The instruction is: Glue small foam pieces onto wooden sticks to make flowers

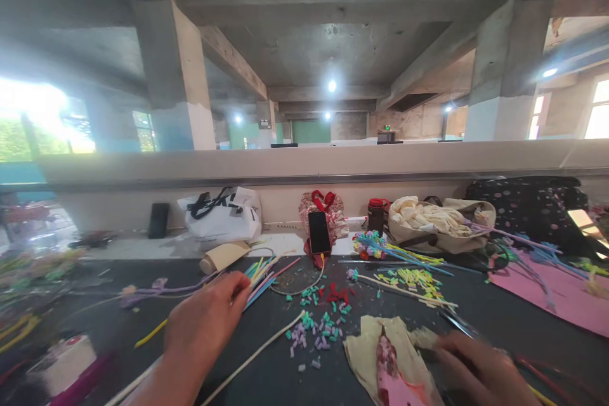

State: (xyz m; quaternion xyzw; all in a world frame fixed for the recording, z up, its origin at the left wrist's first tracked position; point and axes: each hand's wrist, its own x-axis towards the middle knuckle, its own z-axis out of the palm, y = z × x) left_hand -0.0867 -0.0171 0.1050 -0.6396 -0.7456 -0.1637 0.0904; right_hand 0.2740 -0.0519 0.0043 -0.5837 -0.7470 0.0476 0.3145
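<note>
My left hand is closed, thumb and fingertips together, at the near end of a bundle of thin coloured stems. Whatever it pinches, if anything, is hidden by the fingers. Motion blurs my right hand, low on the right beside a cream cloth; its fingers do not show clearly. On that cloth lies a pink glue gun, its nozzle pointing away from me. A shiny metal tool lies just beyond my right hand. Small purple and teal cut pieces are scattered between my hands.
A phone leans upright at the back with a cable. Yellow-green pieces and a beaded bunch lie right of centre. Along the low wall stand a white bag, a dark red-lidded bottle and a cloth-filled basket. Pink sheet at right.
</note>
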